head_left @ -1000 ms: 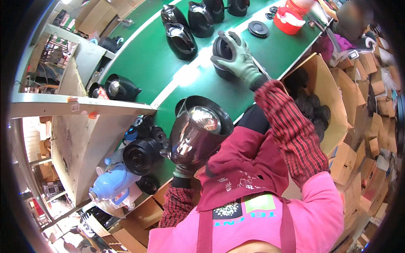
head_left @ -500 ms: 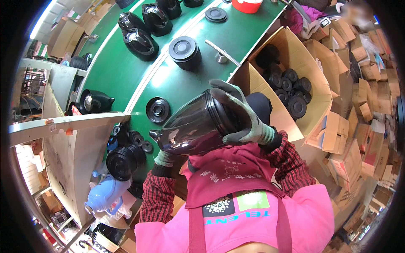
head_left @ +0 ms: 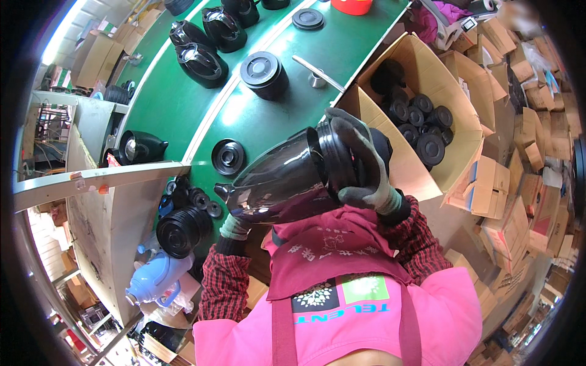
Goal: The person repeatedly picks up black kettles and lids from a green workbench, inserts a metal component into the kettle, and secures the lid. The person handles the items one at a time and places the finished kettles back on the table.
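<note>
A glossy black vacuum jug body point(head_left: 274, 180) lies tilted in front of my chest, spout end low at the left. My left hand point(head_left: 235, 227) holds it from below near the spout; the glove cuff shows, while the fingers are hidden behind the body. At the wide end my gloved right hand point(head_left: 366, 168) is wrapped round a black ribbed screw base point(head_left: 334, 155), thumb on the near side and fingers over the far side. Between base and body a narrow gap shows on the upper side; whether they still touch lower down I cannot tell.
On the green bench point(head_left: 201, 131) are a round black lid point(head_left: 228, 157), stacked black discs point(head_left: 264, 74), a metal rod tool point(head_left: 317, 73) and several black jugs point(head_left: 201, 64). An open carton point(head_left: 455, 149) of black round parts stands at the right. A blue jug point(head_left: 157, 279) is at the lower left.
My right hand has moved a little to the right with the black base, drawing it away from the jug body's rim. My left hand has stayed nearly in place.
</note>
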Motion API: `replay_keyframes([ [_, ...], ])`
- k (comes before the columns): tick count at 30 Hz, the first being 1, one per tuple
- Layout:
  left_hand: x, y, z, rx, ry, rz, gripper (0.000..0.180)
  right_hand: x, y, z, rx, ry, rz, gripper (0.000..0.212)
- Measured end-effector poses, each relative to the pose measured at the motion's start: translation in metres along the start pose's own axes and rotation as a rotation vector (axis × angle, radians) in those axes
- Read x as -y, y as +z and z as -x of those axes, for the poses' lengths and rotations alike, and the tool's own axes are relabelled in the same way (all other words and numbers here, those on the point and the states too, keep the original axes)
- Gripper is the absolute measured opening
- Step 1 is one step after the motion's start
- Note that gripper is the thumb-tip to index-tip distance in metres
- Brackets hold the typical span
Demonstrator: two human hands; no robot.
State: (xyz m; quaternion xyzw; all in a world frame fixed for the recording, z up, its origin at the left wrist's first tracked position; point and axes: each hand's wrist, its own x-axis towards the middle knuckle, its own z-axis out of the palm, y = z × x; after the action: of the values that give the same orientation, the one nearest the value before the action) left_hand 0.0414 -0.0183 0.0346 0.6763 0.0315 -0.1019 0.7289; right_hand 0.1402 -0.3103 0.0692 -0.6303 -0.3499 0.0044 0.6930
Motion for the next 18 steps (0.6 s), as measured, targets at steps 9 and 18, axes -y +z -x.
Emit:
replay_keyframes([
  [9,-0.007,0.005,-0.002,0.009,0.017,-0.031,0.058,0.002,0.000,0.004,0.112,-0.010,0.082,0.105],
  [18,-0.012,-0.012,-0.001,-0.077,0.074,-0.153,0.055,-0.004,0.003,0.024,0.004,0.123,-0.097,0.101],
])
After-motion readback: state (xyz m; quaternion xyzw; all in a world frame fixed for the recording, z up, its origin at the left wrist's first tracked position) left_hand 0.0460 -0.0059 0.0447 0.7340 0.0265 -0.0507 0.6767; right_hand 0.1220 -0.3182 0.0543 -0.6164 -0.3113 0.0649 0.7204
